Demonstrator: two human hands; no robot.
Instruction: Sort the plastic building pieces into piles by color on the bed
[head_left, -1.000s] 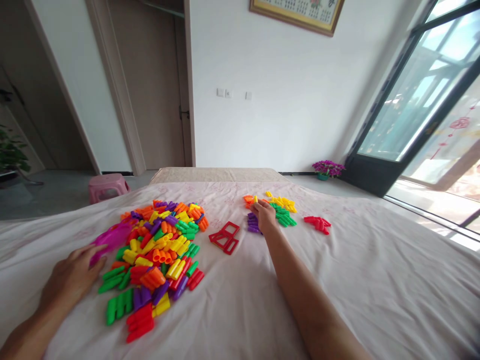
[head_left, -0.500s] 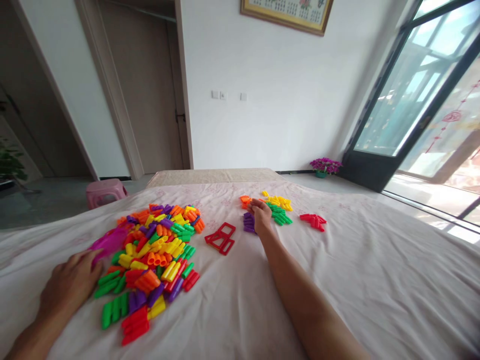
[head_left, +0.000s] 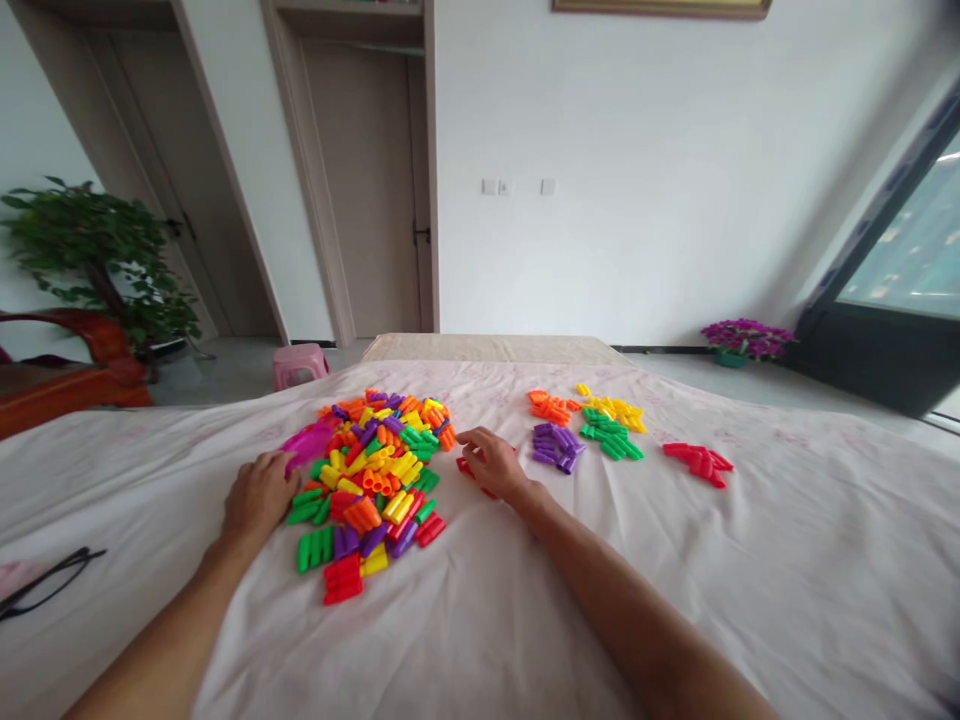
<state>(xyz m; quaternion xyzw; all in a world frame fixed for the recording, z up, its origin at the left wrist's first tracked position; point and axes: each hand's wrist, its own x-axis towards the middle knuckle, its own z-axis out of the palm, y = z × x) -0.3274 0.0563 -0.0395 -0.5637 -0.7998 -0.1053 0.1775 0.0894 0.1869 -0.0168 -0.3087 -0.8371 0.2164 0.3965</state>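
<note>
My left hand [head_left: 261, 492] is at the left edge of the mound, its fingers curled over the rim of a magenta plastic piece [head_left: 306, 446] that is partly buried under blocks. The mound [head_left: 382, 475] mixes orange, yellow, green, purple and red plastic blocks shaped like short joined tubes. My right hand [head_left: 491, 462] hovers just right of the mound, fingers apart and pointing toward it, with nothing visible in them. Beneath that hand a red plastic frame [head_left: 466, 468] is mostly hidden.
Sorted blocks lie to the right: orange [head_left: 551, 408], yellow [head_left: 622, 414], green [head_left: 611, 436], purple [head_left: 556, 447] and red [head_left: 699, 463]. Black-framed glasses [head_left: 52, 580] rest at the left on the wrinkled pale cloth [head_left: 795, 560]. A pink stool [head_left: 300, 366] stands beyond.
My right hand has moved left from the orange and purple groups to above the red frame, beside the mound. My left hand stays by the magenta piece. The view has turned left.
</note>
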